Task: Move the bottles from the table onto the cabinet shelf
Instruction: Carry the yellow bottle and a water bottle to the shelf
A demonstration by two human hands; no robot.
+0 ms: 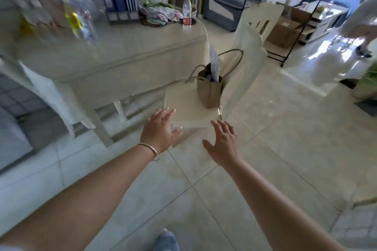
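Above the tiled floor, in front of the bench (126, 47), both hands are spread wide and hold nothing. The left hand (158, 128) hangs over the near corner of a pale chair seat (187, 108), its wrist ringed by a thin bracelet (150, 150); whether it touches the seat cannot be told. The right hand (223, 142) is just beside that seat, fingers splayed, palm down.

1 clear water bottle (187, 12) with a red cap and red label stands upright at the far end of the bench, next to a heap of cloth (159, 13) and well apart from both hands. At the left end of the bench, blurred clear shapes with yellow labels (76, 20) may be more bottles, but the blur is too strong to say. No cabinet shelf shows in the view.

As a judgement, this is the gap between carries: empty hands heading for a bottle, with nothing yet gripped. The next move calls for getting round the chair and the brown bag (209, 89) standing on it, reaching across the bench to the red-capped bottle, closing 1 hand round its body, and lifting it straight up so it stays upright.
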